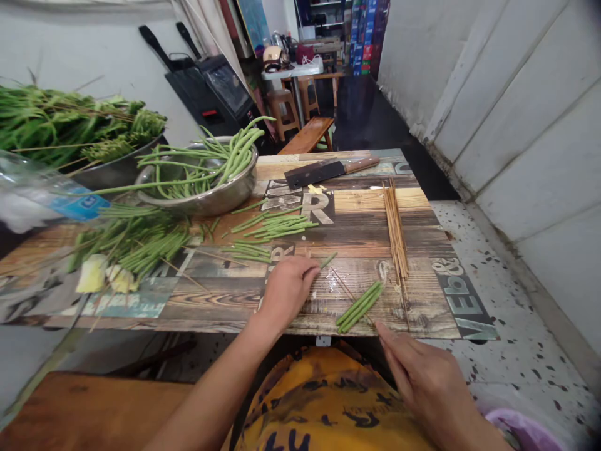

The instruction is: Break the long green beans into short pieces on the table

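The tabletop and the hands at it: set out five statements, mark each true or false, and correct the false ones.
1. The left hand holds a green bean piece. True.
2. The right hand holds the cleaver. False: the right hand holds a thin stick; the cleaver lies on the table.
3. Several cut beans lie side by side across that thin stick. True.
4. The metal bowl is empty. False: the metal bowl holds long beans.
5. A bundle of sticks lies to the right of the cleaver. True.
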`<state>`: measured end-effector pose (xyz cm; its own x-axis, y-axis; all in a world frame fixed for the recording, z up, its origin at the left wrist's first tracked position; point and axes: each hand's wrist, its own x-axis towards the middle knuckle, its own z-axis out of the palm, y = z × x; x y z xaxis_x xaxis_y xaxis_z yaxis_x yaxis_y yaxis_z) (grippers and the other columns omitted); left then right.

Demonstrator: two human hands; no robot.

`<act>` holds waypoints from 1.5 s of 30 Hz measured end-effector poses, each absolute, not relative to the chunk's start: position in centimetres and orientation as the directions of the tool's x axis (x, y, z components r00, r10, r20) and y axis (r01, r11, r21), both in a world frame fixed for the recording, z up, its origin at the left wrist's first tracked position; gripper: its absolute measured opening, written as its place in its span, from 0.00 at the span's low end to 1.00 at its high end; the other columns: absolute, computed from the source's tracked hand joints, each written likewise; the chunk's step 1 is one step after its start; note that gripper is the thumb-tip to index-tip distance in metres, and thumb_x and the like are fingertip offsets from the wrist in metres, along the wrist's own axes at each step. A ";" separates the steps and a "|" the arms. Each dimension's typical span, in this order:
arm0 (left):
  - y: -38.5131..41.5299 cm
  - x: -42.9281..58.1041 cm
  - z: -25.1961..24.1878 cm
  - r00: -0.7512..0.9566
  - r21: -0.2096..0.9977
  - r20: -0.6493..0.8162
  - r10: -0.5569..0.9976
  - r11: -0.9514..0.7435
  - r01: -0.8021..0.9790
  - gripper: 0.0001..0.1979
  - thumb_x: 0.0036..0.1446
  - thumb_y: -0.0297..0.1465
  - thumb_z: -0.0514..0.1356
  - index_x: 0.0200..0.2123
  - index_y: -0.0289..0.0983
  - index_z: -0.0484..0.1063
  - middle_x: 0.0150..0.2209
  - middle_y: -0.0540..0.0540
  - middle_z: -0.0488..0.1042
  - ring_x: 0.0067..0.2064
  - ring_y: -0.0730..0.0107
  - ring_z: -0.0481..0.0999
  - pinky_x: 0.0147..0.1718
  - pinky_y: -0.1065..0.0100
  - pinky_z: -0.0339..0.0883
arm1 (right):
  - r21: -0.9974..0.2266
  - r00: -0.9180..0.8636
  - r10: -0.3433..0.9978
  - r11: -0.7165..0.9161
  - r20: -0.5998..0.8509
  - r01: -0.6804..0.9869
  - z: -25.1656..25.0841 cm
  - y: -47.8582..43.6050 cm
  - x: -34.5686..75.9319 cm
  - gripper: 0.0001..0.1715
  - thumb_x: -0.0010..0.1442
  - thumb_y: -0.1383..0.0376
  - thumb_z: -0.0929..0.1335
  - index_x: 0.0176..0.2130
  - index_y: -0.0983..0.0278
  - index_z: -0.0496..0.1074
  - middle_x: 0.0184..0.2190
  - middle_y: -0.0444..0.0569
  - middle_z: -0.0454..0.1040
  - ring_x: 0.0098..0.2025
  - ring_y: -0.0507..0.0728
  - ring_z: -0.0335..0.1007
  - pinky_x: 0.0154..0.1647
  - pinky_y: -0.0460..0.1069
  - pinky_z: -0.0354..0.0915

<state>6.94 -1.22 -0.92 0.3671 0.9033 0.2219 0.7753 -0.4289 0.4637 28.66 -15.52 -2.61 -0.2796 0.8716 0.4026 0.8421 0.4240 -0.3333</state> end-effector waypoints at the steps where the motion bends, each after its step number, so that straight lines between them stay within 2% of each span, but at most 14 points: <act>1: -1.4 6.8 -0.8 0.362 0.474 0.237 0.902 -0.432 0.767 0.07 0.57 0.27 0.57 0.34 0.37 0.76 0.34 0.47 0.78 0.37 0.65 0.74 0.40 0.65 0.66 | -0.343 -0.285 0.873 0.429 0.395 0.836 -2.6 -15.4 28.5 0.18 0.64 0.71 0.58 0.51 0.72 0.68 0.34 0.53 0.78 0.29 0.53 0.74 0.30 0.45 0.70; 5: -1.9 6.4 -0.7 0.296 0.500 0.265 0.918 -0.393 0.772 0.09 0.58 0.28 0.56 0.35 0.38 0.76 0.36 0.46 0.78 0.39 0.65 0.74 0.40 0.66 0.66 | -0.366 -0.291 0.886 0.422 0.361 0.830 -2.5 -15.1 28.1 0.18 0.64 0.71 0.58 0.49 0.72 0.70 0.30 0.52 0.77 0.28 0.53 0.73 0.31 0.47 0.71; 14: -2.2 7.1 -1.3 0.277 0.546 0.238 0.931 -0.364 0.754 0.05 0.54 0.26 0.59 0.32 0.38 0.76 0.34 0.47 0.77 0.38 0.65 0.73 0.41 0.64 0.66 | -0.389 -0.301 0.889 0.427 0.345 0.816 -2.4 -14.7 27.7 0.19 0.63 0.73 0.58 0.50 0.72 0.69 0.33 0.54 0.78 0.31 0.54 0.74 0.34 0.46 0.71; 26: -1.9 7.5 -0.9 0.257 0.567 0.146 0.955 -0.293 0.769 0.05 0.51 0.24 0.58 0.28 0.36 0.74 0.28 0.49 0.74 0.32 0.69 0.70 0.33 0.68 0.63 | -0.392 -0.301 0.891 0.426 0.340 0.816 -2.4 -15.0 27.9 0.19 0.63 0.73 0.58 0.49 0.73 0.69 0.33 0.54 0.78 0.30 0.54 0.75 0.34 0.46 0.71; 31: -1.9 7.5 -1.1 0.239 0.583 0.149 0.959 -0.281 0.762 0.04 0.50 0.24 0.58 0.28 0.36 0.74 0.28 0.49 0.73 0.31 0.71 0.69 0.33 0.69 0.62 | -0.390 -0.301 0.895 0.420 0.330 0.820 -2.8 -15.1 27.9 0.19 0.63 0.73 0.58 0.49 0.72 0.70 0.33 0.55 0.78 0.30 0.54 0.75 0.32 0.47 0.71; 37: -1.9 7.4 -1.3 0.252 0.618 0.164 0.954 -0.299 0.727 0.06 0.54 0.27 0.57 0.29 0.37 0.74 0.30 0.49 0.75 0.33 0.70 0.70 0.35 0.69 0.63 | -0.406 -0.291 0.904 0.404 0.314 0.819 -3.0 -15.0 28.0 0.20 0.63 0.72 0.58 0.51 0.71 0.69 0.34 0.55 0.78 0.32 0.55 0.75 0.33 0.47 0.71; 45: -2.0 7.7 -1.1 0.222 0.615 0.142 0.965 -0.262 0.744 0.06 0.52 0.27 0.58 0.29 0.37 0.76 0.28 0.50 0.75 0.31 0.71 0.71 0.32 0.70 0.63 | -0.429 -0.289 0.907 0.402 0.305 0.809 -2.6 -15.2 28.0 0.19 0.63 0.73 0.58 0.51 0.72 0.68 0.36 0.55 0.78 0.31 0.54 0.75 0.34 0.47 0.71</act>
<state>7.72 -2.05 -1.14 0.2217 0.9647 0.1422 0.7437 -0.2616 0.6152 28.02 -15.20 -2.60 -0.2893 0.9075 0.3047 0.8089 0.4020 -0.4290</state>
